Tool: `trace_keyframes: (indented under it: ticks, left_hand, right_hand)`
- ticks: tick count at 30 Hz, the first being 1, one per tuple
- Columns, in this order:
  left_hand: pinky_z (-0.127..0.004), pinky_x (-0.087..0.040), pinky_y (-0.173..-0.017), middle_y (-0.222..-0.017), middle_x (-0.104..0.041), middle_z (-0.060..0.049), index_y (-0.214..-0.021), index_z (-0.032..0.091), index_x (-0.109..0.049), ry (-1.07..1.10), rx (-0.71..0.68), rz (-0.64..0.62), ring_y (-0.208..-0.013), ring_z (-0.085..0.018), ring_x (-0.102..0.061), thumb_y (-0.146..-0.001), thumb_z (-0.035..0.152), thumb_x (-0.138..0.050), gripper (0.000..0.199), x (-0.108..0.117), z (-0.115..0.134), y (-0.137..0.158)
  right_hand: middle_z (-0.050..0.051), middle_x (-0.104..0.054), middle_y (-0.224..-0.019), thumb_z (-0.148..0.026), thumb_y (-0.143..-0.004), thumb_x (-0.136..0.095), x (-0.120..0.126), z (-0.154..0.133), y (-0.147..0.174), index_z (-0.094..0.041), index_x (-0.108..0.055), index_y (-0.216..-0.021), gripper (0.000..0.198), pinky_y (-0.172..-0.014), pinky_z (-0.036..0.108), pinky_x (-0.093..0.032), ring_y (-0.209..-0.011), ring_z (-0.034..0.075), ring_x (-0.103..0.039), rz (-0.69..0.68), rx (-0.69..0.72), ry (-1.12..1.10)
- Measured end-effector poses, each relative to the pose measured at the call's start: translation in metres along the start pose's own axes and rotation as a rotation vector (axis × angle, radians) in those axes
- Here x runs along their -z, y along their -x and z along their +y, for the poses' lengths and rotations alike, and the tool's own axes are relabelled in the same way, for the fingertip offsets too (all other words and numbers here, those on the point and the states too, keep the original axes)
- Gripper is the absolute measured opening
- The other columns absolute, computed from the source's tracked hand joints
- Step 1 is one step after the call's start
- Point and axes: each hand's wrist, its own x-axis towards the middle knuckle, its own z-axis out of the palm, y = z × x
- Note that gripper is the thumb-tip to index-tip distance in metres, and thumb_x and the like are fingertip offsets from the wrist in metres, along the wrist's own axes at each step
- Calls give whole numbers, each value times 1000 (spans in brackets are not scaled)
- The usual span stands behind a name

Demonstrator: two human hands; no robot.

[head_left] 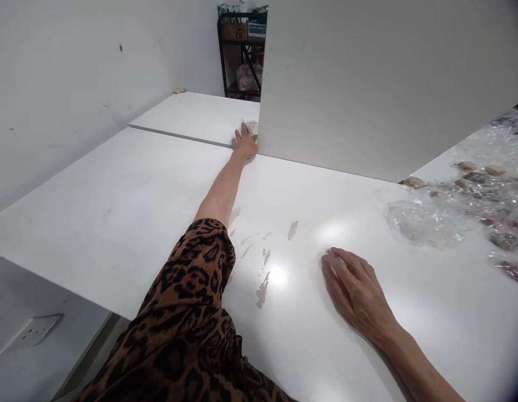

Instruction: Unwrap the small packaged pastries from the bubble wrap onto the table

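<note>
My left hand is stretched far across the white table, beside the lower edge of an upright white panel. Its fingers are spread at a small clear plastic packet, partly hidden by the hand and the panel; whether they grip it is not plain. Nearer to me, my right hand rests on the tabletop with its fingers slightly bent and nothing visible in them. Brownish-grey smears mark the surface between my arms.
Clear plastic packets lie in a heap at the right, several with brown, round pieces. The wall borders the table on the left, above a socket. A dark shelf rack with boxes and bags stands behind the panel.
</note>
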Motion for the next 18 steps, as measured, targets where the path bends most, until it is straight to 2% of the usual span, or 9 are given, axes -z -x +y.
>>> trace_keyframes:
  ticks: [3,5,7,9,12,15,18]
  left_hand:
    - [-58,3,-128,-176,-6,-6,-158,25,-39,-8,-19,-13,-162,-34,0,-88,26,-58,72,-4,-9,-7]
    - [-54,4,-129,-175,-10,-8,-161,23,-34,26,-41,12,-163,-30,-4,-89,24,-54,74,-2,-14,-3]
    - [-50,1,-130,-174,-14,-9,-160,23,-34,104,-49,31,-162,-28,-9,-91,25,-54,72,3,-19,10]
    - [-44,-6,-131,-174,-16,-11,-160,20,-34,193,-60,27,-161,-27,-17,-92,27,-55,72,12,-25,30]
    - [-37,-19,-129,-173,-16,-15,-160,15,-33,300,-117,-26,-159,-28,-25,-92,32,-59,75,30,-35,78]
    - [-40,-22,-128,-172,-21,-14,-158,16,-38,408,-187,-87,-159,-31,-24,-89,41,-63,77,48,-46,143]
    - [-42,-26,-127,-169,-28,-15,-154,16,-45,544,-217,-190,-156,-32,-31,-86,44,-65,76,62,-53,216]
  right_hand:
    - [16,-60,-132,-15,-98,-51,0,0,-1,-18,-52,-134,36,-96,46,-48,-119,30,-58,-17,-9,3]
    - [16,-61,-132,-16,-99,-51,0,2,-1,-18,-52,-134,35,-95,46,-47,-118,30,-58,-27,-14,5]
    - [15,-61,-131,-18,-99,-51,-1,3,0,-19,-52,-134,35,-95,46,-46,-117,30,-59,-30,-22,4]
    - [14,-62,-130,-20,-99,-52,-2,3,1,-20,-52,-133,34,-95,45,-46,-116,30,-59,-25,-34,3]
    - [13,-63,-129,-22,-100,-52,-4,4,2,-20,-54,-131,31,-95,45,-46,-116,29,-59,-4,-50,1]
    - [13,-64,-126,-24,-100,-51,-8,6,3,-20,-56,-127,28,-94,44,-47,-113,28,-59,17,-53,4]
    - [13,-66,-123,-27,-100,-49,-12,10,4,-18,-59,-125,28,-90,44,-47,-108,28,-60,36,-61,24]
